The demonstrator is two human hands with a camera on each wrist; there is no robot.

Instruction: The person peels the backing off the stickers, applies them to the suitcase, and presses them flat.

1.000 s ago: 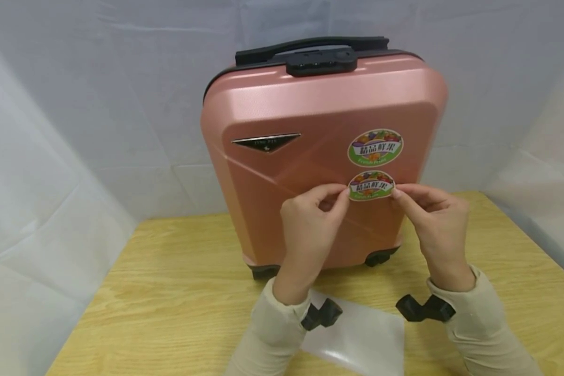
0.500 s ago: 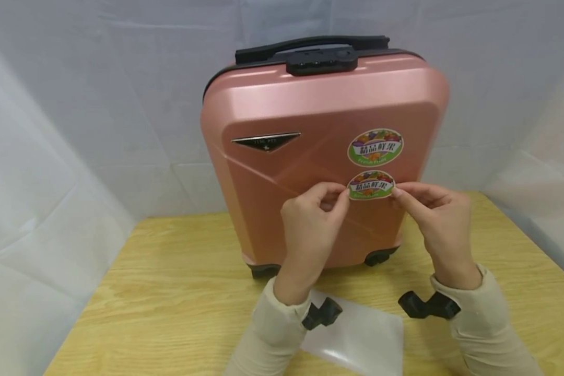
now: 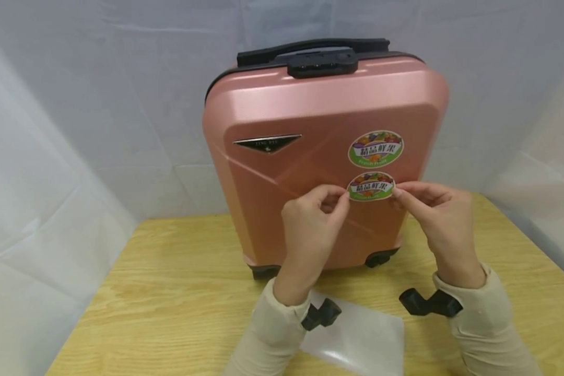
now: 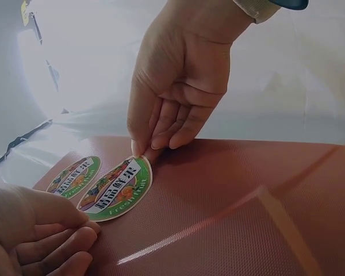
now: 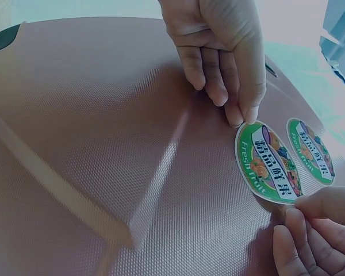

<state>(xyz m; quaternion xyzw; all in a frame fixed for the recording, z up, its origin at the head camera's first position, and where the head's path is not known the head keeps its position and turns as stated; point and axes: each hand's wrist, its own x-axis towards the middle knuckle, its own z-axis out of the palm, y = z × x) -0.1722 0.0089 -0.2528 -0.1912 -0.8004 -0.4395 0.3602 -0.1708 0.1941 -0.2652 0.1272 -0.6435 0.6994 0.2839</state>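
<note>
An oval fruit sticker (image 3: pixel 371 186) with a green lower band is stretched between both hands, close in front of the pink suitcase (image 3: pixel 263 198). My left hand (image 3: pixel 312 230) pinches its left end between thumb and forefinger. At the opposite end, the thumb and forefinger of my right hand (image 3: pixel 444 222) do the same. A matching sticker (image 3: pixel 376 149) lies flat on the suitcase just above. In the right wrist view the held sticker (image 5: pixel 268 164) casts a shadow along its lower edge on the ribbed shell.
The suitcase stands upright on a wooden table (image 3: pixel 169 292), its black handle (image 3: pixel 312 47) on top. A dark triangular badge (image 3: pixel 268 142) sits at its upper left. A glossy pale sheet (image 3: pixel 357 334) lies between the forearms. White sheeting (image 3: pixel 98 104) hangs behind.
The right wrist and forearm have shifted slightly to the right. Both hands keep their pinch on the sticker, which stays almost in place below the other one.
</note>
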